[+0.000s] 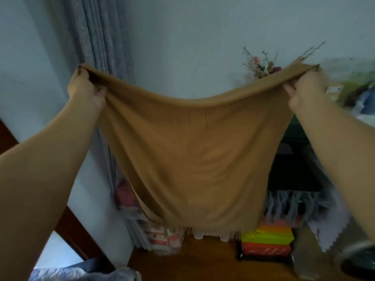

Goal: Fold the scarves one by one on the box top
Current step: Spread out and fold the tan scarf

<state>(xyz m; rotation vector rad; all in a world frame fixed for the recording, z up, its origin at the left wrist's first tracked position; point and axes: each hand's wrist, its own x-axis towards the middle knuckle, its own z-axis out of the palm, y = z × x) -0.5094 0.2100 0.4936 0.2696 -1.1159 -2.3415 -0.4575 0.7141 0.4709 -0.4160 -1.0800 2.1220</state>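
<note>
A tan scarf (190,159) hangs spread in the air in front of me, doubled over along its top edge. My left hand (85,88) grips its upper left corner. My right hand (306,88) grips the upper right corner. Both arms are raised and stretched apart, so the top edge sags between them. The scarf's lower edge, with a short fringe, hangs just above a brown wooden surface (203,260). A grey fringed scarf (292,205) drapes off a dark shelf unit at the right. The box top is not identifiable behind the cloth.
A grey curtain (101,47) hangs at the back left. Dried flowers (261,63) stand against the wall. Stacked bright orange and green boxes (267,240) and wrapped packages (164,238) sit at the far edge of the wood surface. Grey cloth (113,274) lies at the bottom left.
</note>
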